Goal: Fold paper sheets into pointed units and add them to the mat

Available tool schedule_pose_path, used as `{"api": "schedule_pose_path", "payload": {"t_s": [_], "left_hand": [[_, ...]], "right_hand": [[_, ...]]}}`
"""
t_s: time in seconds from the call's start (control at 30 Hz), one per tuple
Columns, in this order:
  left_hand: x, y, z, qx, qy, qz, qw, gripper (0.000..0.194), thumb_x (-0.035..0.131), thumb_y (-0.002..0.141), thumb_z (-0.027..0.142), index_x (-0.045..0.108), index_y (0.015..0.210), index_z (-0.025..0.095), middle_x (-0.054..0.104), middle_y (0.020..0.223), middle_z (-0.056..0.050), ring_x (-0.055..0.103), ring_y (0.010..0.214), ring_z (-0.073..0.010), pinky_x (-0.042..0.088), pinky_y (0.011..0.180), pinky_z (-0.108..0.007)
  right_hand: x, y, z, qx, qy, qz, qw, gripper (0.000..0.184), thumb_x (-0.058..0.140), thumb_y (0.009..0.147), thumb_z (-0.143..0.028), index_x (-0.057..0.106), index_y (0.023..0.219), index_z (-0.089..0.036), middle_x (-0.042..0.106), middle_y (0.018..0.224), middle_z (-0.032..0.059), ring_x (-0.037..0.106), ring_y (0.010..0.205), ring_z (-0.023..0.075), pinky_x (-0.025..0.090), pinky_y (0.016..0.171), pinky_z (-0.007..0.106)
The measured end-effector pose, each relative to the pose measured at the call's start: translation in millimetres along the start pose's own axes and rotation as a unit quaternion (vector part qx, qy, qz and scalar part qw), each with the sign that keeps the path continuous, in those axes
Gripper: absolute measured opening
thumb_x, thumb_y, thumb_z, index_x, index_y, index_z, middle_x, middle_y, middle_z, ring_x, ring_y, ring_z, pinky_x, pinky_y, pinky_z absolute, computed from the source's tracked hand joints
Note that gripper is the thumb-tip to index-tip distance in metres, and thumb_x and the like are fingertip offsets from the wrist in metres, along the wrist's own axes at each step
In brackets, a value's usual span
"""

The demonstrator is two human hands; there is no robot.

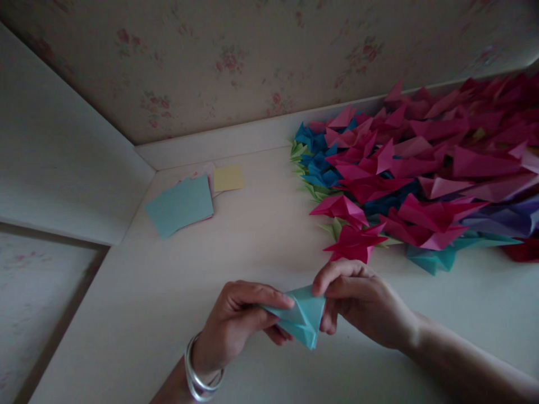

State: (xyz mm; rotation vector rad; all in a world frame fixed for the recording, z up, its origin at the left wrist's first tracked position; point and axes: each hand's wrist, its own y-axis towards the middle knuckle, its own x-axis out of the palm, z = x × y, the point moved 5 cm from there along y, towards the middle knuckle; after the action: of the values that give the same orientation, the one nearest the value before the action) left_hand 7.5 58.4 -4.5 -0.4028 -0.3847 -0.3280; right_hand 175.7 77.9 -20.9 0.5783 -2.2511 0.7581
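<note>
A light turquoise sheet of origami paper (309,311), folded into layered triangular flaps, is held up over the white table between both hands. My left hand (244,314), with silver bangles at the wrist, pinches its left end, thumb and fingers on either side of the paper. At the upper right corner, my right hand (357,297) grips the paper between thumb and bent fingers. One folded point hangs downward between the hands. Parts of the paper's edges are hidden behind the fingers.
Many folded paper pieces (438,163), mostly pink with some blue, green, purple and turquoise, cover the table's right side. A stack of turquoise sheets (183,205) lies at the back left beside a yellow sheet (228,178). A floral wall (252,62) rises behind the table (252,241).
</note>
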Motion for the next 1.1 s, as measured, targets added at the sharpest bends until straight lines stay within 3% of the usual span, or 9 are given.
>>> {"api": "schedule_pose_path", "payload": {"t_s": [0.3, 0.47, 0.67, 0.8, 0.87, 1.0, 1.1], "left_hand": [[5.9, 2, 4, -0.018, -0.092, 0.015, 0.996, 0.006, 0.085, 0.073, 0.026, 0.084, 0.075, 0.021, 0.076, 0.068, -0.002, 0.074, 0.056, -0.0118, 0.056, 0.05, -0.011], [3.3, 1, 2, -0.011, -0.111, 0.004, 0.994, 0.007, 0.083, 0.074, 0.025, 0.084, 0.077, 0.019, 0.078, 0.074, -0.002, 0.075, 0.059, -0.0127, 0.057, 0.051, -0.01], [2.2, 0, 1, 0.028, 0.02, -0.007, 0.999, 0.015, 0.074, 0.085, 0.029, 0.082, 0.096, 0.023, 0.08, 0.095, -0.003, 0.078, 0.08, -0.0179, 0.061, 0.069, -0.018], [0.5, 3, 1, 0.05, 0.181, 0.055, 0.981, 0.018, 0.066, 0.092, 0.03, 0.081, 0.099, 0.022, 0.08, 0.091, -0.004, 0.076, 0.077, -0.0163, 0.062, 0.07, -0.02], [-1.4, 5, 0, 0.064, 0.234, 0.088, 0.966, 0.022, 0.066, 0.092, 0.03, 0.078, 0.109, 0.022, 0.08, 0.091, -0.004, 0.076, 0.075, -0.0159, 0.062, 0.07, -0.021], [-3.9, 7, -5, 0.053, 0.229, 0.11, 0.966, 0.043, 0.066, 0.092, 0.033, 0.061, 0.134, 0.025, 0.079, 0.102, -0.003, 0.075, 0.08, -0.0155, 0.062, 0.075, -0.023], [-2.4, 9, -6, 0.025, 0.226, 0.099, 0.969, 0.041, 0.061, 0.095, 0.037, 0.063, 0.132, 0.022, 0.079, 0.103, -0.005, 0.075, 0.082, -0.0166, 0.063, 0.076, -0.025]], "right_hand": [[2, -7, -6, -0.033, -0.005, -0.01, 0.999, 0.012, 0.076, 0.078, -0.027, 0.079, 0.077, -0.015, 0.077, 0.062, 0.006, 0.075, 0.058, 0.0158, 0.058, 0.057, 0.021], [-1, -7, -7, -0.084, -0.073, -0.005, 0.994, 0.014, 0.079, 0.081, -0.03, 0.077, 0.081, -0.017, 0.075, 0.068, 0.0033, 0.073, 0.062, 0.0142, 0.058, 0.06, 0.022], [2, -1, -13, -0.115, -0.135, 0.037, 0.983, 0.019, 0.082, 0.079, -0.029, 0.069, 0.085, -0.018, 0.067, 0.07, -0.0024, 0.062, 0.062, 0.008, 0.051, 0.056, 0.016], [2, 2, -10, -0.108, -0.188, 0.044, 0.975, 0.025, 0.076, 0.085, -0.032, 0.065, 0.106, -0.022, 0.072, 0.086, 0.0004, 0.067, 0.073, 0.0119, 0.054, 0.064, 0.021], [1, 2, -8, -0.12, -0.231, 0.046, 0.964, 0.032, 0.073, 0.087, -0.031, 0.061, 0.116, -0.023, 0.073, 0.092, 0.0021, 0.068, 0.079, 0.0145, 0.054, 0.069, 0.025], [-4, 3, -3, -0.169, -0.321, 0.068, 0.929, 0.045, 0.066, 0.091, -0.029, 0.051, 0.133, -0.024, 0.073, 0.085, 0.001, 0.066, 0.075, 0.0159, 0.053, 0.067, 0.027], [-9, 3, 0, -0.178, -0.362, 0.101, 0.909, 0.051, 0.064, 0.092, -0.03, 0.048, 0.14, -0.024, 0.073, 0.079, -0.0002, 0.067, 0.072, 0.0173, 0.054, 0.066, 0.028]]}}
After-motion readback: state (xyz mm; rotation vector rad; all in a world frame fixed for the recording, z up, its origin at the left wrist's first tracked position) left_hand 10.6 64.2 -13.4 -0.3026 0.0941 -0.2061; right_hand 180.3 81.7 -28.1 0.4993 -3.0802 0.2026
